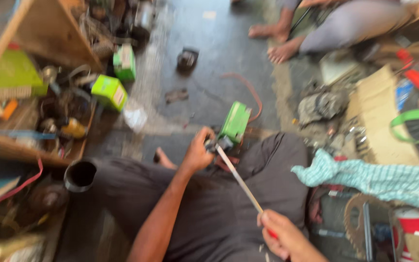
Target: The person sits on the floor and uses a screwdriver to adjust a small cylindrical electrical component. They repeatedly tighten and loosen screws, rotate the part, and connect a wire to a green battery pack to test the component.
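Cluttered workshop floor [209,92]; left hand [197,153] fingers clamp green part [235,122], right hand [282,237] fingers clamp screwdriver [238,178].

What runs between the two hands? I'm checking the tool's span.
In the head view, a long metal tool shaft spans from the right hand to the left hand.

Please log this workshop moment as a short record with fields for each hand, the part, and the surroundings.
Left hand: grips a small dark part beside a green box
Right hand: holds the red handle of a long screwdriver, tip at the part
Posture: seated on the floor, dark trousers
Left side: wooden shelf with green boxes, black pipe
Right side: checked cloth, chain sprocket
Other person: bare feet at top
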